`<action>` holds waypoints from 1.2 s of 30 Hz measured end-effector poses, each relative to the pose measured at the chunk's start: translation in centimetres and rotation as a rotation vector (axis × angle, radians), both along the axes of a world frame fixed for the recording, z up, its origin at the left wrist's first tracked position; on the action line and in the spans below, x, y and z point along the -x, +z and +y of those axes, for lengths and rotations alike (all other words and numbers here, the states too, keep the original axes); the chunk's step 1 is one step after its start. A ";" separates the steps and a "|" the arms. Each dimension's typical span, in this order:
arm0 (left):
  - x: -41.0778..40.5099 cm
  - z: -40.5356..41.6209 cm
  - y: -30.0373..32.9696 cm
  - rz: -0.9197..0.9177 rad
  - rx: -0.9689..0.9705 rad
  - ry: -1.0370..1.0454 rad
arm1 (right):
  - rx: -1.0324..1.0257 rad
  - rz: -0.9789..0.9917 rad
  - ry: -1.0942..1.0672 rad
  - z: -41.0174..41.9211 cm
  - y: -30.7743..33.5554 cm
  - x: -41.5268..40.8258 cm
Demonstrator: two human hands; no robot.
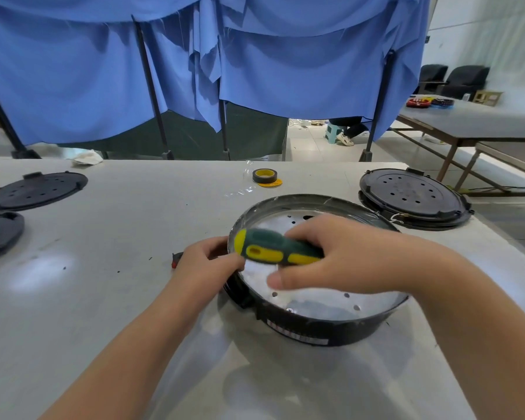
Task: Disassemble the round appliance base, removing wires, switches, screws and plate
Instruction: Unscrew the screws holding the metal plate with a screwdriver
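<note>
Black round appliance base [315,325], silver plate [309,301] inside, sits near the tabletop [119,237] front-right edge. I see my left hand [206,262] pinching its left rim; right hand [340,256] grips a blurred green-yellow screwdriver [273,248], tip hidden.

Two bare arms, no sleeves, left hand [205,262], right hand [340,256], no rings, no watch

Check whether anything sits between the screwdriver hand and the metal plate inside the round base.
Nothing visible does. The right hand holds the green and yellow screwdriver directly over the perforated metal plate in the round base. The left hand grips the rim at the side. The screwdriver tip is hidden by the right hand.
</note>
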State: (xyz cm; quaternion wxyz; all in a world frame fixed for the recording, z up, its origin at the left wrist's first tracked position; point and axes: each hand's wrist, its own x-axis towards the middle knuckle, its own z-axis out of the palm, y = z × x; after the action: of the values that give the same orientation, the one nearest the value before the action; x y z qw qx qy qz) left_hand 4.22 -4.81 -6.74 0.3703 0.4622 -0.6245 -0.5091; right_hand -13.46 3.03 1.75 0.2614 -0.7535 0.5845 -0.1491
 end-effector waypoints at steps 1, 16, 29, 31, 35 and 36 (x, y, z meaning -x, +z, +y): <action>0.0 -0.1 -0.1 -0.003 -0.015 0.012 | -0.007 -0.069 -0.023 0.1 0.4 0.3; 0.7 0.9 -0.4 -0.149 0.254 -0.057 | 0.241 -1.335 -0.268 -0.8 1.7 0.4; 0.8 1.1 -0.6 -0.211 0.348 -0.053 | 0.187 -1.349 -0.275 -2.3 -1.2 -1.6; 0.8 1.2 -0.6 -0.210 0.345 -0.055 | 0.192 -1.342 -0.274 -2.3 -1.2 -1.5; 0.8 1.2 -0.7 -0.208 0.335 -0.060 | 0.198 -1.308 -0.253 -2.1 -1.3 -1.6; 0.9 1.3 -0.6 -0.211 0.332 -0.058 | 0.203 -1.296 -0.243 -2.1 -1.3 -1.7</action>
State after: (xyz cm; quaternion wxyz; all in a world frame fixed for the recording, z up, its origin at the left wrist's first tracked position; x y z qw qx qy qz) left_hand 3.34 -3.55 -7.38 0.3593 0.4271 -0.7483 -0.3584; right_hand -11.75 0.93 0.41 0.4690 -0.4610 0.3730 -0.6545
